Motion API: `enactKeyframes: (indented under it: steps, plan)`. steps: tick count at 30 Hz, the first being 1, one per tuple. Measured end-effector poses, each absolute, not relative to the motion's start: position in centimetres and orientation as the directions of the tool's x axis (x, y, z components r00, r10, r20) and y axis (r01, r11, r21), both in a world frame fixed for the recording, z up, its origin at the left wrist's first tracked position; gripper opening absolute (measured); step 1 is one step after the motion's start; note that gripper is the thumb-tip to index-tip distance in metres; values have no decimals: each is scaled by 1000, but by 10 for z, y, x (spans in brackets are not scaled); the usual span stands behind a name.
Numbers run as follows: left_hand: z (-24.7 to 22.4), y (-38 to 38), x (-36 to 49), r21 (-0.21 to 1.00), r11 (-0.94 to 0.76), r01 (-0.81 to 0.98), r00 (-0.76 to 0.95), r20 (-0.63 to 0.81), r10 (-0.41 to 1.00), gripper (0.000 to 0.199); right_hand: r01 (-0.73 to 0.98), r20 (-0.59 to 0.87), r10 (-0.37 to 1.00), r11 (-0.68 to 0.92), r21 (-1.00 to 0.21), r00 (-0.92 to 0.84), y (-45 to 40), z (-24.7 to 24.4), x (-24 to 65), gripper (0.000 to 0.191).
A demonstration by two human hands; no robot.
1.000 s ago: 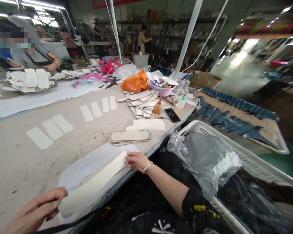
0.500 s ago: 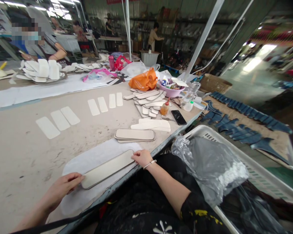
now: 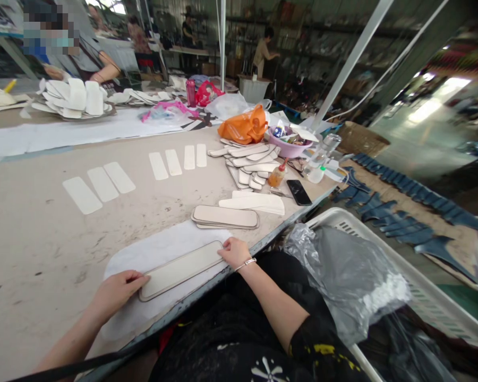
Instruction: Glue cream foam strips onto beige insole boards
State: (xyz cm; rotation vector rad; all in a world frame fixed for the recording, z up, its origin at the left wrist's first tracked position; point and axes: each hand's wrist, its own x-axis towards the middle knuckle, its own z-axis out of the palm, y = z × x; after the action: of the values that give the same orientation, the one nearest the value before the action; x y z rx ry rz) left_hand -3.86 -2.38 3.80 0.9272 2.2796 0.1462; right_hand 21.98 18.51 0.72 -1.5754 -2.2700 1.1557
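A long pale strip with rounded ends and a dark edge (image 3: 181,270) lies slantwise over a white sheet (image 3: 121,260) at the table's near edge. My left hand (image 3: 117,292) pinches its left end between thumb and fingers. At the strip's right end, my right hand (image 3: 236,253), with a bracelet at the wrist, has its fingers closed on the tip. Just beyond is a stack of similar strips (image 3: 225,216), and behind that some white pieces (image 3: 255,202). Several short white pieces (image 3: 82,195) are laid out farther left on the table.
Beyond the stack are a loose pile of strips (image 3: 250,162), a glue bottle (image 3: 276,175), a phone (image 3: 298,192), an orange bag (image 3: 245,126) and a purple basin (image 3: 289,147). A white crate (image 3: 342,215) with grey plastic stands right. A person (image 3: 83,58) works across the table.
The camera view has shifted slightly, so the surroundings appear higher and farther right. Both hands still hold the strip's ends, and it lies much as before on the white sheet.
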Motion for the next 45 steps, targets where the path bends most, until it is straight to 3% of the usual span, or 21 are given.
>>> enactKeyframes:
  steps: [12,18,22,24,26,29,37,39,42,45]
  plan:
    - [37,-23,-31,316,748,584,-572,-494,655,35,742,-294,834,188,-643,-466,186,6,221,18]
    - [30,-36,-26,412,747,522,-679,-330,656,47,741,-274,832,221,-634,-483,185,5,222,18]
    - [17,-58,-25,542,553,633,-638,-39,769,40,749,-280,828,229,-622,-485,185,5,222,18]
    - [8,-72,-24,514,387,766,-535,175,827,32,748,-272,827,241,-618,-491,184,6,222,18]
    - [2,-83,-23,447,204,871,-361,301,883,25,746,-267,825,249,-618,-497,184,7,222,18]
    - [-3,-90,-22,359,37,933,-168,342,925,22,745,-276,822,243,-621,-498,184,7,221,19]
    - [-10,-87,-30,270,-102,957,-28,439,898,24,779,-246,829,309,-545,-501,186,13,227,30]
    - [-11,-87,-31,261,-102,960,-24,440,898,23,763,-171,852,332,-554,-495,182,19,231,35]
    - [-12,-87,-31,265,-96,960,-30,434,901,22,678,81,833,497,-542,-547,166,31,231,45]
    - [-13,-86,-30,284,-90,955,-40,422,906,23,505,241,645,736,-451,-725,137,43,216,61]
